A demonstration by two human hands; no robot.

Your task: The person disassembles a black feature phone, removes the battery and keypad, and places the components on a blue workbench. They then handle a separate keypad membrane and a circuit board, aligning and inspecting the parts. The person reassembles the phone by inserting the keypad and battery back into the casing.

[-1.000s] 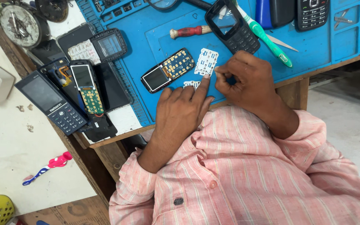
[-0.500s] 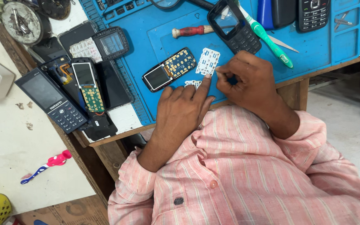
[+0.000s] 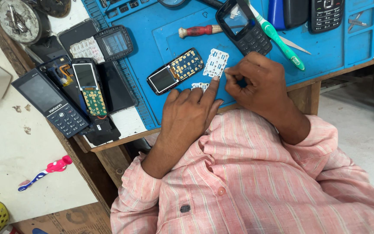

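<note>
My left hand (image 3: 187,117) rests on the blue work mat (image 3: 343,47) with its index finger stretched out, the tip touching a small white keypad piece (image 3: 199,86). My right hand (image 3: 258,82) is just to its right, thumb and forefinger pinched at the edge of a white keypad sheet (image 3: 217,62). An opened phone (image 3: 176,71) with its screen and gold contact board showing lies just left of that sheet. Both my sleeves are pink striped cloth.
A black phone front housing (image 3: 243,26), a green toothbrush (image 3: 282,41) and a red-handled screwdriver (image 3: 198,31) lie beyond my hands. More phones and stripped boards (image 3: 87,86) sit at the left. A black keypad phone (image 3: 50,104) overhangs the table edge. A pink toothbrush (image 3: 44,171) lies on the floor.
My right hand has moved slightly left onto the edge of the white keypad sheet. My left hand stays in place with its index finger out.
</note>
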